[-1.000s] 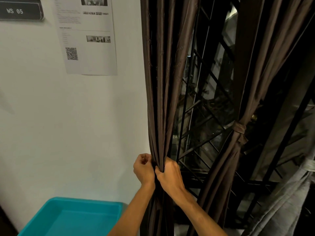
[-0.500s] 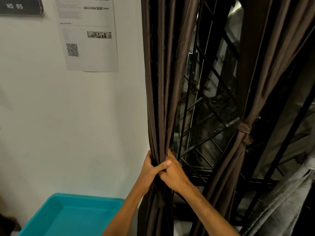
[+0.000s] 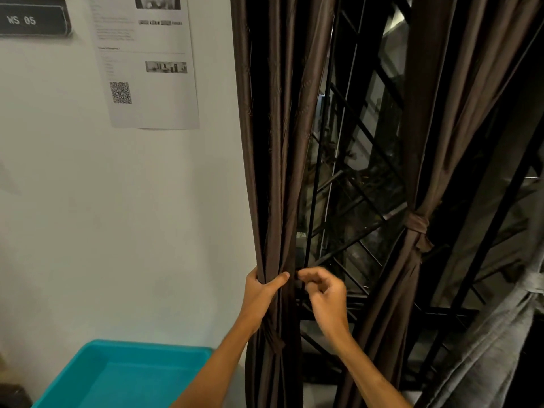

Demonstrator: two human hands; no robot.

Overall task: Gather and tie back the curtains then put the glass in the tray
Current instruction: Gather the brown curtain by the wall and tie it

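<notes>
Fingers (image 3: pixel 253 275) of the left hand (image 3: pixel 262 293) wrap the curtain (image 3: pixel 276 142); the right hand (image 3: pixel 326 295) is curled beside it, hold unclear. The sign (image 3: pixel 32 19) at far left reads "WS 05".

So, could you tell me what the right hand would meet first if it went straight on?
Probably the curtain by the wall, just beyond the fingertips of the right hand, where the left hand grips it; depth is unclear.

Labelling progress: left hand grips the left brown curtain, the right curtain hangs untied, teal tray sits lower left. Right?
Not quite. The head view shows the right curtain already tied back, with a knotted band round its middle. The rest holds: the left hand grips the left brown curtain, and the teal tray sits lower left.
</notes>
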